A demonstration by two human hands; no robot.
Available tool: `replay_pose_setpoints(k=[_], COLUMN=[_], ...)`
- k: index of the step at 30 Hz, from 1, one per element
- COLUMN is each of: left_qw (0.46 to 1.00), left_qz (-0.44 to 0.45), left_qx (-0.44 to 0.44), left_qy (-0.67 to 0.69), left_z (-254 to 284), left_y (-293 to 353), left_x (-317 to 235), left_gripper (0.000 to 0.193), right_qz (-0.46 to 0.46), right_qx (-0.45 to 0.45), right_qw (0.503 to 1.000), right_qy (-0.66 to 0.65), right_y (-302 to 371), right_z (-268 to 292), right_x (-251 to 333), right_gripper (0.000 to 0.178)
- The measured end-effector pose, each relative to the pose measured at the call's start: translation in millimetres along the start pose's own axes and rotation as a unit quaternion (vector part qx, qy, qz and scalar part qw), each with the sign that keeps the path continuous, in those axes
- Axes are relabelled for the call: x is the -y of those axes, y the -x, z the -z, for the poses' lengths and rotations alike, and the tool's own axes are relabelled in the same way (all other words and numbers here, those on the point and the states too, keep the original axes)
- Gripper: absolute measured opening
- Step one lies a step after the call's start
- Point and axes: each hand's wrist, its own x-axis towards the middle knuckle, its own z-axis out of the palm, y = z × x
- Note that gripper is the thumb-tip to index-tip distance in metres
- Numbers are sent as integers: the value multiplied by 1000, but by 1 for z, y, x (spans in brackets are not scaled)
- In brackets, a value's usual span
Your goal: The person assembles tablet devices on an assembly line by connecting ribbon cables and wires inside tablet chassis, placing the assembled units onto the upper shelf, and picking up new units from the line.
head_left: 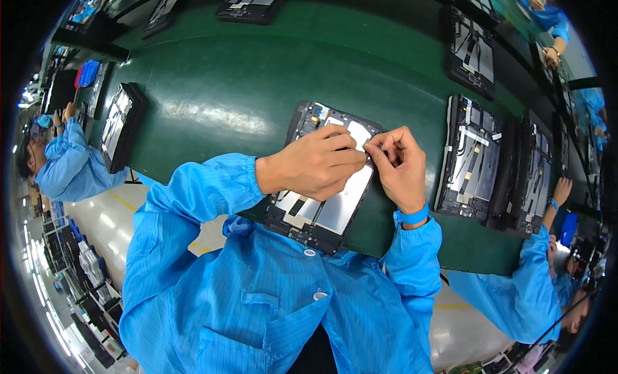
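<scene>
Right in front of me, close to the table's near edge, lies an opened tablet [338, 212] with a black frame, silver inner plates and dark ribbon cables. My left hand [314, 163] is over its middle, palm down, with the fingers curled together; what they hold, if anything, is hidden. At the tablet's right edge, my right hand [400, 169] brings thumb and forefinger together in a pinch, close to the left fingertips. Whatever sits in that pinch is too small to name. A blue band [412, 216] circles my right wrist.
More opened tablets [473, 165] stand in stacks on the green table [212, 71] to the right, with another stack [472, 52] behind. One tablet stack [120, 126] is at the left edge, others at the far edge. Co-workers in blue [77, 158] sit on both sides.
</scene>
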Motion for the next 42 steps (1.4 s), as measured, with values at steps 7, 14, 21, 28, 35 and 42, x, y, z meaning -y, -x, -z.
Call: replay_pose_setpoints(k=[7,14,21,28,35,42], left_qw=[1000,999,999,997,997,996], left_qz=[-10,-18,-3,8,8,13], left_qx=[9,11,-2,-10,-24,-28], left_qy=[18,36,54,72,74,81], left_z=[2,2,2,0,-1,-3], left_y=[-4,-4,-4,-3,-4,-4], left_x=[5,9,8,7,8,8], left_gripper=[41,40,39,38,38,37], right_qz=[-11,-89,-128,-170,-155,-145], right_qx=[5,67,83,95,89,69], right_qw=[1000,994,986,977,980,983], right_qy=[-7,5,-71,-88,-88,-87], right_y=[0,15,15,11,10,11], right_z=[3,12,12,13,11,8], right_x=[5,19,9,18,15,17], right_gripper=[23,62,71,72,71,68])
